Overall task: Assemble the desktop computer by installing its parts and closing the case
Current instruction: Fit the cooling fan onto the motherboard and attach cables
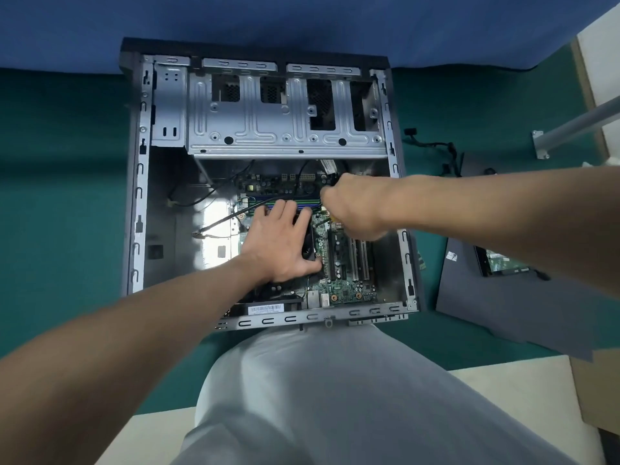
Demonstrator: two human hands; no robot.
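An open desktop case [137, 196] lies on its side on the green surface, drive cage [285, 112] at the far end. The green motherboard [349, 286] sits in the near right part. My left hand [278, 243] rests flat, fingers spread, on the black CPU cooler fan [310, 250], fingertips reaching the memory slots [268, 200]. My right hand [352, 209] is closed near the board's far right corner, gripping a dark tool or cable end whose shape I cannot make out. Loose black cables [221, 223] cross the bare case floor at left.
A dark side panel [503, 307] lies to the right of the case with a drive or board [503, 261] on it. Black cables [439, 149] trail on the green surface beyond. A metal table leg [570, 125] stands far right. My grey-clad knee [318, 397] is in front.
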